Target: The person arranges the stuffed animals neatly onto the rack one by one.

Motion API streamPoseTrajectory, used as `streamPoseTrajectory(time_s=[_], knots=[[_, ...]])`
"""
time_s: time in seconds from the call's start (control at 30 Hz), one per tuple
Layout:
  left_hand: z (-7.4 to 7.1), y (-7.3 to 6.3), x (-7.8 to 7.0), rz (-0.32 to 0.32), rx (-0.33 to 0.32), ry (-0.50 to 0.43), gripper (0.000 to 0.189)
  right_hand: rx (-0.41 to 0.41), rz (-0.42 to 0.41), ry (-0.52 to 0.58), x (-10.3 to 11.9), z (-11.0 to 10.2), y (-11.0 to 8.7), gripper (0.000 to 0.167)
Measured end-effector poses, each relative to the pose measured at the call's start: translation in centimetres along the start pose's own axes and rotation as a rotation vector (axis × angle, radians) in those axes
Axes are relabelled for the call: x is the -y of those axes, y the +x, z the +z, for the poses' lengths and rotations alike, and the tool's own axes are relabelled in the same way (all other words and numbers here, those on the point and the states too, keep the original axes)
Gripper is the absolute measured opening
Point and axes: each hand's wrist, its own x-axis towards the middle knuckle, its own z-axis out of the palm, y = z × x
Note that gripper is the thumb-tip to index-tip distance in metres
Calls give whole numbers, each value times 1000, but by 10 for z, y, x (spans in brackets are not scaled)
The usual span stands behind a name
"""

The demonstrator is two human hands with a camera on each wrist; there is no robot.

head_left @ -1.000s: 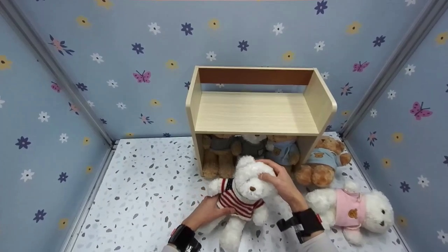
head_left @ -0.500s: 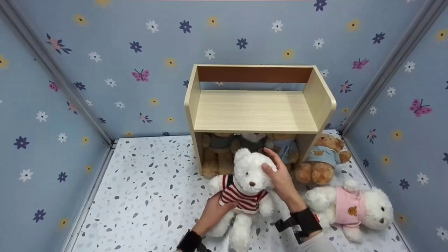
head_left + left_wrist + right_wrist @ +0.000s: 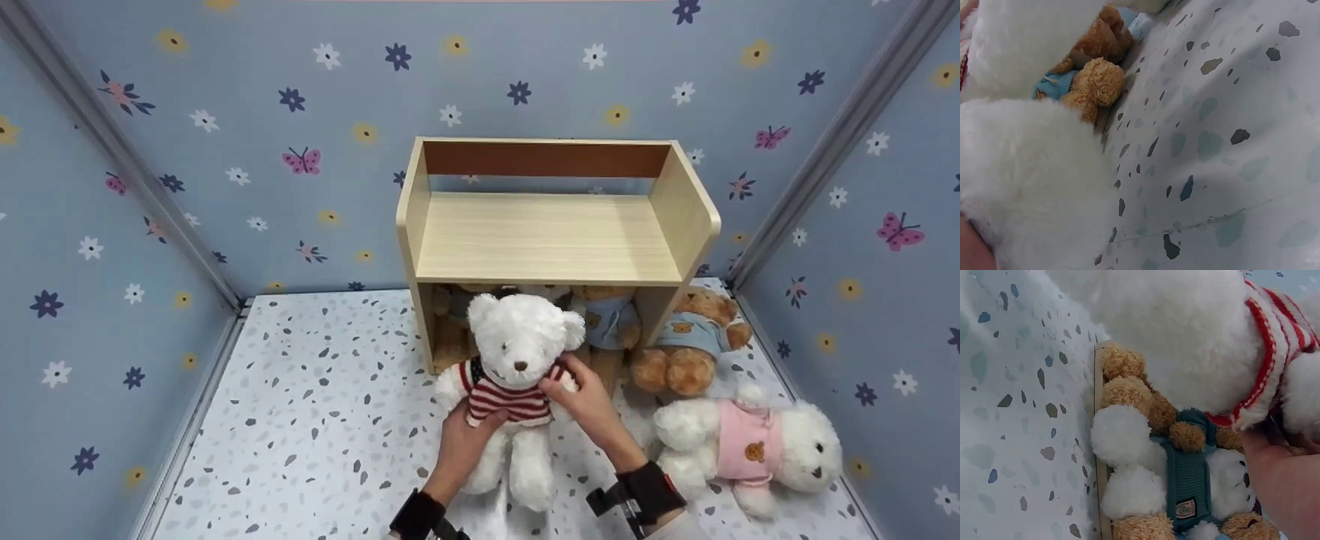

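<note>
Head view: striped bear I hold hides most of middle bear and my left hand's fingers; shelf cuts off bears' heads inside. Left wrist: my hand's an edge sliver. Tag unreadable.

White teddy bear, red-and-cream striped sweater, dark shoulder patch. Pink top on second white teddy. Brown teddy, light-blue shirt. Pale wood-grain shelf unit. Blue floral wallpaper.
</note>
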Motion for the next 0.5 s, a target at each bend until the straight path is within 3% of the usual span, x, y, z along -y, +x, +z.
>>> streamPoseTrajectory(time_s=[0.23,0.5], knots=[[6,1,-5,31,-58,-7,43,33,19,-23,0,1,-3,62],[10,0,-12,51,-9,-4,39,-22,46,-132,2,-4,-4,68]])
